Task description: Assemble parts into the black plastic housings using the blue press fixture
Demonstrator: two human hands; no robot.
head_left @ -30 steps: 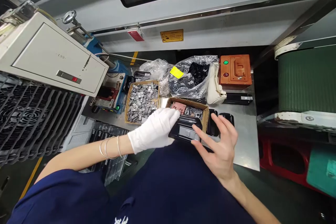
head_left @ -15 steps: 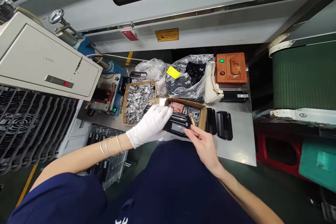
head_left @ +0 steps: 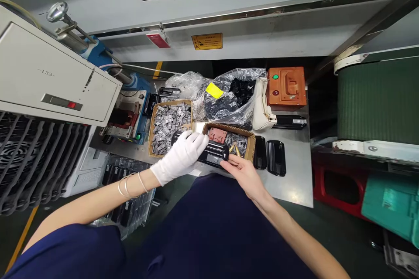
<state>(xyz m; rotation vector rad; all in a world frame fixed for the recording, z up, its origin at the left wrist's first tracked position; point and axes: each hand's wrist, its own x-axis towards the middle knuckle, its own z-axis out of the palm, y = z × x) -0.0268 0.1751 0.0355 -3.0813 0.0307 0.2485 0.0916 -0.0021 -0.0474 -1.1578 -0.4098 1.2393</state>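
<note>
My left hand [head_left: 181, 157], in a white glove, is closed round the left end of a long black plastic part [head_left: 211, 153] held over the near edge of the metal table [head_left: 294, 178]. My bare right hand [head_left: 242, 173] is closed on a small yellow-handled tool [head_left: 235, 150] whose tip points at the part's right end. Right behind them sits a cardboard box [head_left: 250, 147] with a reddish block [head_left: 216, 134] and grey metal pieces.
A second cardboard box of grey metal clips [head_left: 168, 125] sits to the left. Two black parts [head_left: 270, 157] lie at the right, plastic bags [head_left: 229, 96] and an orange box [head_left: 286, 86] behind. A grey cabinet [head_left: 55, 83] stands left, a green belt [head_left: 379, 100] right.
My right hand went from spread open over the black part to closed on the yellow-handled tool. The view shifted a little, and both hands now sit slightly further left.
</note>
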